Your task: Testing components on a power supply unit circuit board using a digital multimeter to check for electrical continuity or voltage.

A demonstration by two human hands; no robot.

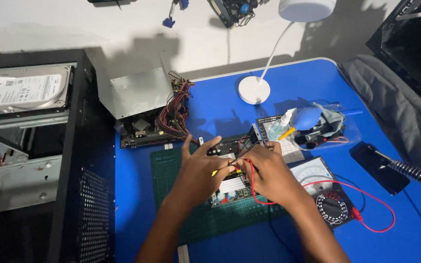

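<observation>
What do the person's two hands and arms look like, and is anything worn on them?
Both arms are bare up to the bottom edge of the picture: no sleeves show. The left hand and the right hand wear no gloves. No ring, watch or wrist strap is visible on either. The fingers are uncovered, with short nails as far as the picture shows.

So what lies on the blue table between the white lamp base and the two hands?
In the head view, mostly bare blue table, then the far edge of the circuit board that the left hand and right hand probe.
</observation>
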